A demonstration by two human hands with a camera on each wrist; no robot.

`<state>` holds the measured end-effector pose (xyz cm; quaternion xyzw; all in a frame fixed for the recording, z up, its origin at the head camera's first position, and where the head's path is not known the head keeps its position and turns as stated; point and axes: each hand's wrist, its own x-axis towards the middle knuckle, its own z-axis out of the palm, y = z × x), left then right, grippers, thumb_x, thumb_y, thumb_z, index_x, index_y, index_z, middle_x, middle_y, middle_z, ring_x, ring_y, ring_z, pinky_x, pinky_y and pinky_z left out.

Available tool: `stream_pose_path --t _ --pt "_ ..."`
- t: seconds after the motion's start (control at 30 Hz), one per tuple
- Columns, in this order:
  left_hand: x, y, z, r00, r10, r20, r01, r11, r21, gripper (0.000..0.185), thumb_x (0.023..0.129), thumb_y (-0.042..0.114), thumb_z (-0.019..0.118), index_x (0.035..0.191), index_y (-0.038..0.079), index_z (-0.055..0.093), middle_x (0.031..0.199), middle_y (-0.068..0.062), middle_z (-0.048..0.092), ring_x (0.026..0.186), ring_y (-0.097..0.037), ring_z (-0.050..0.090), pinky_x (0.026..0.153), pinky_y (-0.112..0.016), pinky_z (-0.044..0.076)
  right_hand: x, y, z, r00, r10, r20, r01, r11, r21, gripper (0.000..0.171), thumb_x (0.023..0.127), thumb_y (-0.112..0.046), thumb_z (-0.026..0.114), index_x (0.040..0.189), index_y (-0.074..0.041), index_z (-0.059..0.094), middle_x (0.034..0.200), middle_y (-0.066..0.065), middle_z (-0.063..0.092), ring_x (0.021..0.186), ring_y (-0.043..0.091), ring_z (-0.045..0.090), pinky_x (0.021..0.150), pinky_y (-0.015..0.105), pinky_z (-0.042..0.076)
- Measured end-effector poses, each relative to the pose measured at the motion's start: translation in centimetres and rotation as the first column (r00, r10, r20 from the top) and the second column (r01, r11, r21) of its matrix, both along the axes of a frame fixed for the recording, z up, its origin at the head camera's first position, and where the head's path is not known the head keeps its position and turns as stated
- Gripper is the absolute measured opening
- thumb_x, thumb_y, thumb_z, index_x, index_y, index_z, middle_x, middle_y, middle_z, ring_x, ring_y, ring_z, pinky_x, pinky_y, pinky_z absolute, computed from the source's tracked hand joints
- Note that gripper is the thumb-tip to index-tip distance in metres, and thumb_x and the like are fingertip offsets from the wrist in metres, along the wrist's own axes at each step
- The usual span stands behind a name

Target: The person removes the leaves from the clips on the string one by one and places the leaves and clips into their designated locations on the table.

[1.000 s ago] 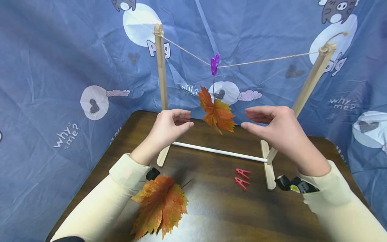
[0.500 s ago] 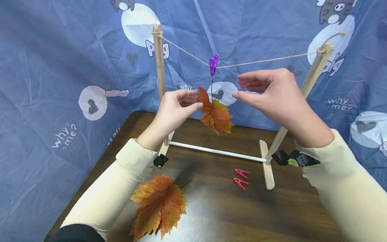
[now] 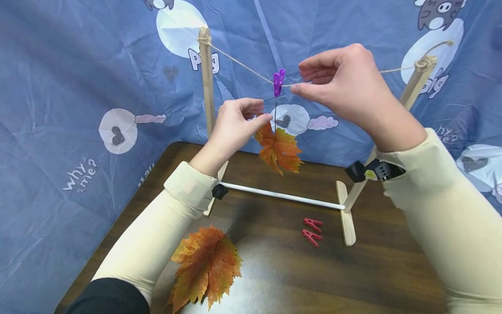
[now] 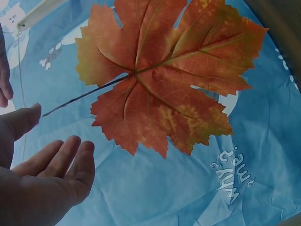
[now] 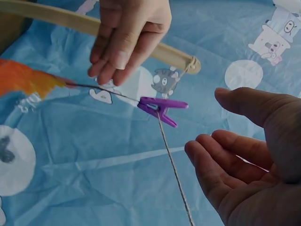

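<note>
So your right hand (image 3: 345, 89) sits just right of the purple clip (image 3: 278, 82) on the string, fingers apart, left hand (image 3: 235, 126) loose beside the hanging leaf (image 3: 279, 148) below it — pinch gently, steady the stem.

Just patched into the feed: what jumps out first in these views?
An orange maple leaf hangs by its stem from a purple clothespin clipped mid-string on the wooden rack. The left hand is at the leaf's upper edge, the right hand open beside the pin. More leaves and two red pins lie on the table.
</note>
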<state>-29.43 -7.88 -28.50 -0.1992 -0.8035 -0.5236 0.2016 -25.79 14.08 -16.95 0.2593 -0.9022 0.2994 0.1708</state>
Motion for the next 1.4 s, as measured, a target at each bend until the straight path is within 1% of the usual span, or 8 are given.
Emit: stream_pose_path --t 0.13,0.3,0.43,0.57,0.8,0.93,1.17,1.4 --pt "-0.6 0.2 0.3 0.999 0.041 -0.014 -0.042 0.996 -0.075 0.041 0.088 0.021 0.082 0.122 0.0 0.072 0.109 -0.01 0.074 0.099 -0.02 0.069 0.089 -0.029 0.051 -0.9 -0.8 1.1 1.0 -0.031 0.0 0.031 0.997 0.067 0.051 0.087 -0.038 0.082 0.126 -0.007 0.072 0.116 0.008 0.072 0.105 0.018 0.069 0.088 0.031 0.053" --pt "-1.2 0.6 0.6 0.995 0.068 -0.076 -0.08 0.983 -0.165 0.04 0.09 0.025 0.081 0.122 0.002 0.073 0.11 -0.008 0.074 0.1 -0.023 0.066 0.086 -0.032 0.049 -1.9 -1.8 1.8 0.998 -0.059 0.02 0.056 0.988 0.145 0.057 0.086 -0.044 0.081 0.129 -0.008 0.071 0.12 0.008 0.071 0.111 0.018 0.066 0.093 0.038 0.051" --pt "-1.5 1.2 0.6 0.997 0.025 -0.071 -0.035 0.989 -0.141 0.032 0.092 0.024 0.078 0.116 0.003 0.076 0.105 -0.005 0.075 0.094 -0.017 0.067 0.081 -0.029 0.05 -2.6 -2.2 2.1 0.994 -0.085 0.068 0.071 0.978 0.196 0.062 0.086 -0.049 0.08 0.131 -0.007 0.069 0.124 0.009 0.069 0.114 0.02 0.063 0.093 0.042 0.051" --pt "-1.6 1.7 0.5 0.999 -0.011 -0.051 0.005 0.994 -0.112 0.022 0.094 0.019 0.076 0.109 0.003 0.079 0.095 -0.003 0.076 0.081 -0.011 0.065 0.073 -0.025 0.05 -3.5 -2.5 2.0 0.99 -0.105 0.094 0.08 0.968 0.238 0.063 0.085 -0.054 0.078 0.128 -0.007 0.072 0.122 0.009 0.07 0.112 0.023 0.06 0.092 0.042 0.05" --pt "-1.7 2.2 0.4 0.995 -0.023 -0.095 0.011 0.992 -0.123 0.014 0.097 0.014 0.071 0.096 0.004 0.081 0.069 -0.002 0.064 0.059 -0.013 0.048 0.057 -0.026 0.038 -4.8 -2.9 1.6 0.984 -0.133 0.115 0.102 0.965 0.243 0.06 0.083 -0.063 0.074 0.111 -0.011 0.08 0.098 0.005 0.075 0.093 0.02 0.052 0.075 0.037 0.043" --pt "-1.7 2.3 0.4 0.994 -0.02 -0.108 0.004 0.99 -0.141 0.015 0.098 0.014 0.07 0.092 0.005 0.081 0.066 -0.001 0.06 0.057 -0.011 0.045 0.056 -0.025 0.035 -5.0 -3.0 1.5 0.985 -0.126 0.119 0.095 0.966 0.24 0.056 0.086 -0.062 0.072 0.109 -0.011 0.081 0.094 0.005 0.075 0.088 0.02 0.05 0.072 0.037 0.04" --pt "-1.8 2.3 0.4 0.991 -0.017 -0.133 -0.004 0.988 -0.156 0.014 0.096 0.011 0.07 0.093 0.005 0.082 0.074 0.0 0.069 0.06 -0.008 0.048 0.059 -0.024 0.038 -5.0 -3.1 1.5 0.989 -0.103 0.109 0.075 0.967 0.242 0.047 0.09 -0.055 0.071 0.106 -0.012 0.082 0.093 0.002 0.075 0.082 0.019 0.054 0.068 0.035 0.04" --pt "-1.7 2.2 0.6 0.991 -0.016 -0.132 -0.007 0.985 -0.172 0.014 0.096 0.011 0.071 0.09 0.005 0.082 0.065 0.001 0.063 0.057 -0.007 0.043 0.058 -0.024 0.035 -5.0 -3.1 1.5 0.992 -0.068 0.104 0.042 0.97 0.24 0.045 0.092 -0.051 0.07 0.107 -0.011 0.081 0.091 0.003 0.074 0.078 0.02 0.053 0.065 0.035 0.039"
